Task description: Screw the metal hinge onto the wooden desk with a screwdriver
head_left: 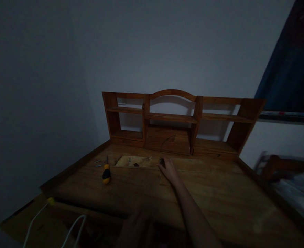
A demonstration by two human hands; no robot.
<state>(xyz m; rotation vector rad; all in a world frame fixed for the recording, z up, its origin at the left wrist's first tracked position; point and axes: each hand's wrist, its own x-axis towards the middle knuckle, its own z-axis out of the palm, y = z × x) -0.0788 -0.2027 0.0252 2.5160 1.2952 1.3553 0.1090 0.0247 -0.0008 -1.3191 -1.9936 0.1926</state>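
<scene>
My right hand reaches over the wooden desk top, its fingers closed around a small dark object whose kind I cannot make out. Low in the view, at the desk's front edge, my left hand is dark and smeared by motion, so its fingers do not show clearly. To the left of my right hand, a pale rough-surfaced patch with a dark spot shows on the desk. A yellow and black screwdriver lies farther left, its shaft pointing toward the back. Beside it are a few small metal pieces.
A wooden shelf unit with an arched top stands along the desk's back edge, against the wall. White cords hang at the lower left, near a yellow piece. A dark blue curtain hangs at right. The room is dim.
</scene>
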